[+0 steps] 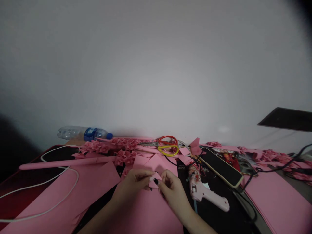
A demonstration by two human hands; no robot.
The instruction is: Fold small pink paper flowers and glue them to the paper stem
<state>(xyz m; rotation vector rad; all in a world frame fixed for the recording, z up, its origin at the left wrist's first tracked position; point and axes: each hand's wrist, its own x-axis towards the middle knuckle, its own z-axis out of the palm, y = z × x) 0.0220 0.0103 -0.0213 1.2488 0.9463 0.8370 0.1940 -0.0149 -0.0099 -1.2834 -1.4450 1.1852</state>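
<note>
Pale wall [156, 71], cluttered desk [219, 222]. At six o'clock, the left hand [134, 182] and right hand [175, 189], both nearly closed, pinch a small pink paper [154, 184]. Uneven squeezing could crease it; a rightward sweep might knock the glue gun [202, 191] at five o'clock.

The small pink paper [156, 176] is pinched between the left hand [136, 181] and right hand [172, 188], one corner pointing away.
</note>
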